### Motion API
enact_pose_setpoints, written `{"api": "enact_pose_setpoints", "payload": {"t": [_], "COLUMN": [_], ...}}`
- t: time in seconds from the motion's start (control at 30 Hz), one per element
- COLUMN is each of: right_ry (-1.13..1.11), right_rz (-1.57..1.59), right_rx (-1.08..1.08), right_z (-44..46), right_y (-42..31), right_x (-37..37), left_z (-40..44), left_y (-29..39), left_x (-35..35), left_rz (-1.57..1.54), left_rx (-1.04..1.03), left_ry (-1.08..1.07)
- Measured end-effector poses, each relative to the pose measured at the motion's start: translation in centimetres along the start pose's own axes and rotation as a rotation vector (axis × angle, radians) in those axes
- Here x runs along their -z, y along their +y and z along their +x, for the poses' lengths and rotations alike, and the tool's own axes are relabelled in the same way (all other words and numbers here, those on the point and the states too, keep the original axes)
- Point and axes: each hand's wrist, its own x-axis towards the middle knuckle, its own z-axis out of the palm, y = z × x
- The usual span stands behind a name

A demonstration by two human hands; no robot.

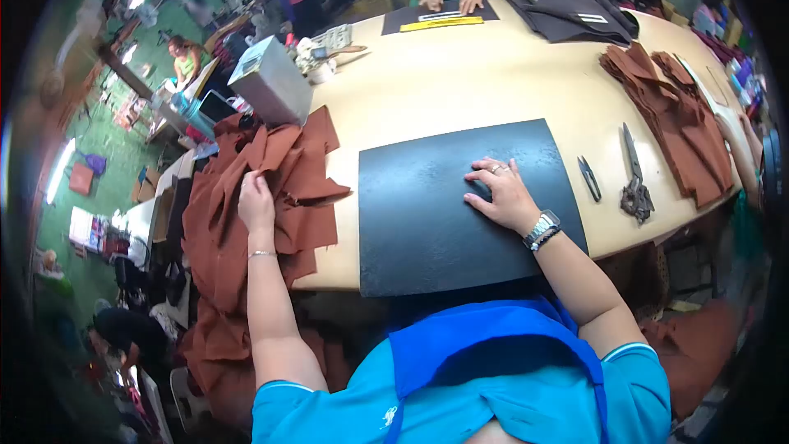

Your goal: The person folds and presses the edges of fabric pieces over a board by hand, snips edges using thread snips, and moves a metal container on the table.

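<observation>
My left hand (256, 202) reaches into the heap of rust-brown cloth (218, 234) at the table's left side. Its fingers are closed on an upper edge of the cloth. On the black mat (436, 234) in front of me rests my right hand (505, 197), fingers and thumb apart, with a watch and a dark bracelet at the wrist. The dark patch between its thumb and fingers looks like mat surface or shadow. To the right of the mat lie small thread snips (589, 179) and large scissors (634, 177) with cloth-wrapped handles.
More rust-brown cloth (670, 119) is stacked on the right. A grey metal box (274, 80) and a brush (347, 50) stand far left. Across the table (427, 74), another person's hands rest by a yellow ruler (441, 24), beside folded dark cloth (567, 15).
</observation>
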Motion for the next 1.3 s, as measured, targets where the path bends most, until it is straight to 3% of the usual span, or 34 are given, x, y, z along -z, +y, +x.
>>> {"api": "enact_pose_setpoints", "payload": {"t": [0.03, 0.23, 0.3, 0.33, 0.37, 0.43, 0.5, 0.6, 0.63, 0.7, 0.73, 0.8, 0.9, 0.97, 1.0, 1.1, 1.2, 1.3], "right_ry": [-0.002, 0.002, -0.024, -0.044, -0.061, -0.102, -0.025, -0.068, 0.04, 0.508, 0.564, 0.65, 0.408, 0.201, 0.121, -0.017, -0.011, -0.015], "right_rz": [0.01, 0.069, 0.246, 0.381, 0.512, 0.751, 0.844, 0.975, 0.886, 0.584, 0.416, 0.087, -0.065, -0.192, -0.186, -0.25, -0.348, -0.365], "right_rx": [-0.002, 0.041, 0.103, 0.148, 0.192, 0.153, 0.017, -0.201, -0.158, -0.196, -0.227, -0.278, -0.083, -0.199, -0.252, -0.287, -0.233, -0.232], "right_z": [-0.1, 0.1, -0.2, -0.4, -0.5, -1.2, -1.1, -0.7, -0.5, 0.2, -0.2, -1.0, -2.1, -3.1, -3.5, -4.3, -4.7, -4.6], "right_y": [0.0, -0.2, -0.6, -0.9, -1.2, -3.0, -3.0, -0.7, 1.2, 6.8, 6.7, 4.3, 1.7, -0.5, -1.0, -0.7, -0.4, -0.4], "right_x": [0.0, 0.5, 0.8, 0.8, 0.9, 0.6, -0.8, 1.9, 2.8, 2.9, 4.2, 7.4, 6.6, 4.5, 3.7, 2.0, 1.3, 1.2], "left_z": [0.0, 0.6, -1.8, -4.0, -5.2, -9.4, -12.0, -12.8, -13.1, -14.3, -15.1, -16.7, -19.4, -19.7, -19.2, -14.4, -14.3, -11.9], "left_y": [1.8, 5.0, 10.1, 14.6, 15.5, 22.0, 23.6, 21.9, 21.5, 20.5, 20.1, 21.2, 23.1, 24.9, 25.8, 27.0, 26.7, 31.0], "left_x": [1.2, 0.7, 0.0, 1.3, 0.1, 2.2, 0.5, -0.9, -0.9, -0.8, -1.5, -1.6, -1.7, 0.3, 2.2, 10.5, 20.4, 22.6], "left_rz": [-0.011, -0.576, -0.851, -1.113, -1.353, -1.525, -1.224, -0.491, -0.425, -0.285, -0.208, -0.161, -0.15, -0.385, -0.607, -1.149, -0.945, -2.144], "left_rx": [0.122, -0.07, 0.075, 0.173, 0.134, 0.045, -0.32, -0.683, -0.649, -0.58, -0.621, -0.581, -0.523, -0.489, -0.471, -0.758, -0.764, -1.324], "left_ry": [-0.011, 0.163, 0.102, -0.069, -0.413, -0.815, -0.884, -0.764, -0.788, -0.839, -0.82, -0.776, -0.793, -1.04, -1.046, -0.897, -0.829, -0.5]}}
